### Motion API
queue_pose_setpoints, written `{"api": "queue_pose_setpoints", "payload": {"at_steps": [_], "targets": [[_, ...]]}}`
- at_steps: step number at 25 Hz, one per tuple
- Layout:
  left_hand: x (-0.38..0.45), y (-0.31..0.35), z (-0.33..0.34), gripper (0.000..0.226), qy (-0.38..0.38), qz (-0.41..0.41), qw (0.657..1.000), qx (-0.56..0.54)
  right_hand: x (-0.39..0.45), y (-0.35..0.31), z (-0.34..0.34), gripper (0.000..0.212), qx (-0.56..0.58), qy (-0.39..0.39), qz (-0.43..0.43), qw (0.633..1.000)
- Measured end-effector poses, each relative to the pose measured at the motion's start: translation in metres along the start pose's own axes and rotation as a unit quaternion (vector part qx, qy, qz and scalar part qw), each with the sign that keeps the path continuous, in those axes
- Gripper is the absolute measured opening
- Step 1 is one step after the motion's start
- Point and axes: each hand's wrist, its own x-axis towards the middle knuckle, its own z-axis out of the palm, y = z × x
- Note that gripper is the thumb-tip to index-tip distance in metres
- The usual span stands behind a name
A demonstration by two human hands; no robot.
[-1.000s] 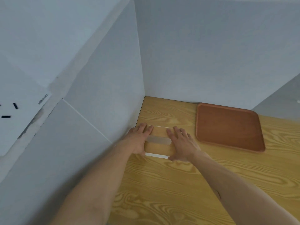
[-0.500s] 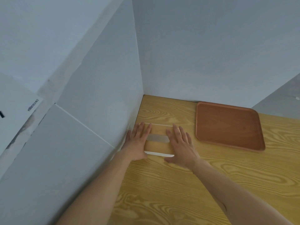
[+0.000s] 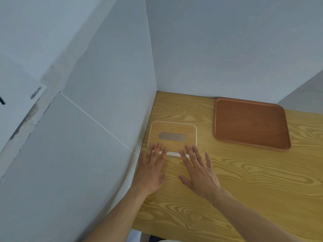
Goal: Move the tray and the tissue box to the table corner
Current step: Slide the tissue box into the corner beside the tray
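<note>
The tissue box (image 3: 172, 131), white with a wooden lid and a grey oval slot, rests on the table against the left wall, a little short of the far corner. The brown wooden tray (image 3: 250, 122) lies flat to its right, near the back wall, with a gap between them. My left hand (image 3: 151, 169) and my right hand (image 3: 198, 172) are flat and spread in front of the box. Only their fingertips overlap the box's near edge. Neither hand holds anything.
The wooden table (image 3: 244, 180) meets grey walls (image 3: 108, 119) at the left and at the back. Its near edge shows at the bottom of the view. A strip of bare table top lies between the box and the back wall.
Both hands have drawn back toward me from the sides of the tissue box to its near edge. The box now shows fully. The tray has stayed put.
</note>
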Motion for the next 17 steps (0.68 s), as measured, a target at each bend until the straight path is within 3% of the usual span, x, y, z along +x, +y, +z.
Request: {"api": "queue_pose_setpoints", "payload": {"at_steps": [17], "targets": [[0.086,-0.002,-0.043,0.094,-0.020,-0.076,0.996,0.048,0.083,0.025,-0.034,0.088,0.030,-0.047,0.033,0.998]]}}
